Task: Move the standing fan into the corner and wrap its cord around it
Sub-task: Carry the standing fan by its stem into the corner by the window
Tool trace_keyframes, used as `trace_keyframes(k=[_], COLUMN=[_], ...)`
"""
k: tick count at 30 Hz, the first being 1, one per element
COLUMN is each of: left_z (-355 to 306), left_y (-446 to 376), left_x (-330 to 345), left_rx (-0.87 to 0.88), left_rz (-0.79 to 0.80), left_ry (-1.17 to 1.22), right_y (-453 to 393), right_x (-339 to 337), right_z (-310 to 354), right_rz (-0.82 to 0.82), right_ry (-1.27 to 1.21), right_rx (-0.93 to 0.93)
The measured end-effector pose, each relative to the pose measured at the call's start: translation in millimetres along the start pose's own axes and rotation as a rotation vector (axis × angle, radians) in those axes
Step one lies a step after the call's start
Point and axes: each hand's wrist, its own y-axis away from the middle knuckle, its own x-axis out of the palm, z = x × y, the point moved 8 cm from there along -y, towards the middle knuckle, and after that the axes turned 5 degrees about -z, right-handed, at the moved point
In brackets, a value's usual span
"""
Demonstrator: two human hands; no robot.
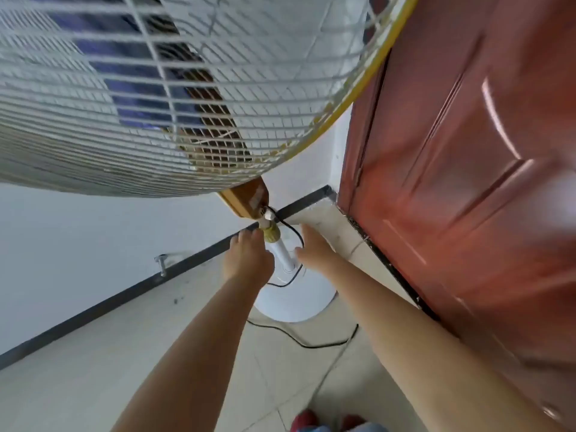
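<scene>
The standing fan's white wire grille (174,98) with its yellow rim fills the top left. Below it a brown neck and a yellow collar (270,232) lead to the white pole (283,254) and the round white base (302,302), which stands in the corner. The black cord (311,343) leaves the neck, hangs in a loop past the pole and trails over the floor tiles. My left hand (249,258) lies against the pole's left side, fingertips at the collar; its palm is hidden. My right hand (314,249) is right of the pole with fingers spread, the cord passing by its thumb.
A red-brown door (467,182) stands close on the right. The white wall (78,232) with a black skirting runs behind the fan. A metal door stop (161,263) sticks out of the wall at the left. My red shoes (307,420) show at the bottom.
</scene>
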Motion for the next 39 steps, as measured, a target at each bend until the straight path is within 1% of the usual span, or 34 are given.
trace_keyframes(k=[2, 4, 6, 7, 9, 10, 12, 15, 17, 20, 22, 25, 28, 30, 32, 33, 34, 36, 39], left_z=[10, 21, 30, 31, 22, 15, -5, -34, -54, -86, -114, -159, -188, -200, -207, -208, -207, -204, -203], left_y=[-7, -12, -11, -9, -3, 2, 12, 30, 45, 64, 78, 97, 104, 106, 107, 105, 102, 93, 77], left_x=[10, 16, 17, 16, 14, 13, 6, -13, -34, -57, -68, -78, -87, -91, -92, -96, -101, -115, -137], left_rx=[-0.017, -0.027, -0.042, -0.037, -0.002, 0.014, 0.036, 0.050, 0.068, 0.163, 0.305, 0.531, 0.565, 0.586, 0.570, 0.531, 0.463, 0.330, 0.171], left_rz=[-0.015, -0.024, -0.022, -0.009, 0.039, 0.078, 0.143, 0.178, 0.200, 0.228, 0.283, 0.375, 0.455, 0.505, 0.529, 0.509, 0.481, 0.394, 0.262], left_ry=[0.023, 0.011, 0.012, 0.006, -0.013, -0.011, 0.016, 0.052, 0.075, 0.095, 0.056, -0.013, -0.026, -0.101, -0.172, -0.156, -0.101, 0.040, 0.208], right_y=[-17, -28, -22, -14, 12, 27, 59, 110, 153, 198, 221, 246, 264, 269, 272, 271, 270, 260, 237], right_x=[12, 22, 24, 23, 17, 10, -9, -41, -69, -107, -131, -165, -202, -219, -231, -236, -241, -260, -291], right_z=[-3, -12, -23, -29, -38, -44, -55, -71, -75, -60, -41, -20, -5, 5, 10, 11, 12, 16, 27], right_rz=[0.014, 0.050, 0.083, 0.103, 0.160, 0.186, 0.206, 0.252, 0.271, 0.270, 0.311, 0.366, 0.362, 0.335, 0.317, 0.304, 0.287, 0.201, 0.109], right_ry=[-0.052, -0.086, -0.117, -0.172, -0.310, -0.337, -0.276, -0.155, -0.205, -0.421, -0.496, -0.406, -0.310, -0.277, -0.204, -0.142, -0.068, 0.063, 0.077], right_rx=[0.011, 0.062, 0.097, 0.108, 0.155, 0.196, 0.252, 0.356, 0.447, 0.444, 0.418, 0.382, 0.371, 0.338, 0.325, 0.315, 0.300, 0.257, 0.155])
